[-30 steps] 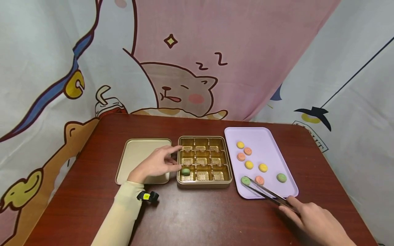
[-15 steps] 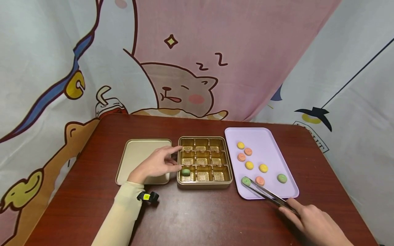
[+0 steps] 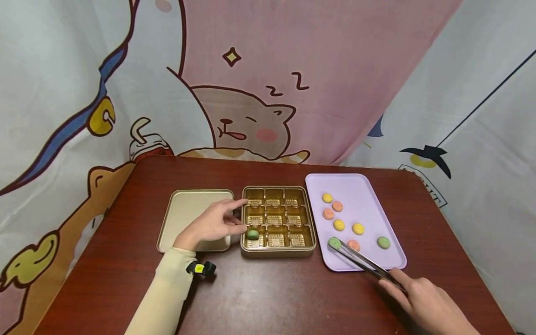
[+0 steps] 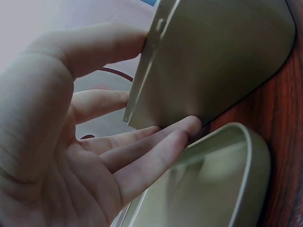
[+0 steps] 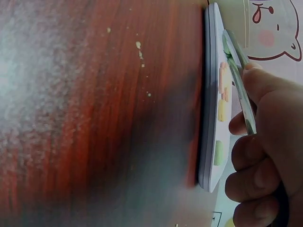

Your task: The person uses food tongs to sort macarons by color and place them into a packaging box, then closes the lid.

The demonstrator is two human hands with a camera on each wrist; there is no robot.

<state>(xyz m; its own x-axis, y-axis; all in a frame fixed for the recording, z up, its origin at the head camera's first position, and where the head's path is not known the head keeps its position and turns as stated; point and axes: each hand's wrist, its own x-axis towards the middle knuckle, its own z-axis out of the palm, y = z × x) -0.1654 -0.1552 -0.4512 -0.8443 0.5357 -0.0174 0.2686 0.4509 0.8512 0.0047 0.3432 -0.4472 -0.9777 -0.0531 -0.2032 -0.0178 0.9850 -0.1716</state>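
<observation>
Cloth (image 3: 343, 70) printed with a sleeping cat is hung behind the dark red desk (image 3: 268, 298), on which the other things are set out. At the right, the lilac tray (image 3: 353, 186) is placed just beside the gold box (image 3: 278, 254), which is divided into nine compartments. On the box's other side the lid (image 3: 197, 200) is laid, partly covered by the left hand (image 3: 211, 221). That hand is spread: the thumb and index finger are set well apart on the box's left rim, and the other fingers (best seen from the left wrist) are stretched toward its side wall. By the right hand (image 3: 433, 302), its fingers curled, the tongs (image 3: 368, 266) are gripped and reached over the tray's near edge. A black band (image 3: 201, 268) is worn at the left wrist. Between the tongs' tips, at the tray's near left corner, a green sweet (image 3: 334, 243) is held; whether it is lifted cannot be told. Beside it on the tray, three pink sweets (image 3: 353, 244), three yellow sweets (image 3: 358, 228) and another green sweet (image 3: 383, 242) are scattered. The box's near left compartment is occupied by a third green sweet (image 3: 252, 234). Pale specks (image 5: 138, 46) are strewn on the desk.
</observation>
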